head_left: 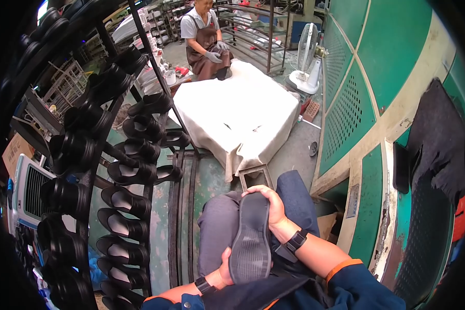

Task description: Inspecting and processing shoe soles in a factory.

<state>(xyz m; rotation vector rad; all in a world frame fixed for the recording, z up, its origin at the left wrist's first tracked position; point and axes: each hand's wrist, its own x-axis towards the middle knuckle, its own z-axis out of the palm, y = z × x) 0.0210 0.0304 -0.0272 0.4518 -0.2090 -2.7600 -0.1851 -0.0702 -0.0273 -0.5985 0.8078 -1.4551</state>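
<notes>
A black shoe [251, 240] lies over my lap with its ridged sole turned up. Its narrower end points away from me and its broader end is near my body. My right hand [275, 207] wraps round the far end, fingers curled over the edge. At the near left side, my left hand [223, 271] grips the shoe with the thumb along the sole's edge; its other fingers are mostly hidden beneath. The upper of the shoe is out of sight below the sole.
To the left, a tall metal rack [155, 72] holds rows of black shoes [121, 199]. Ahead stands a table under a white cloth [232, 103], with a seated person [206, 44] in grey gloves behind it. A fan [306, 57] and green machine panels [346, 108] line the right.
</notes>
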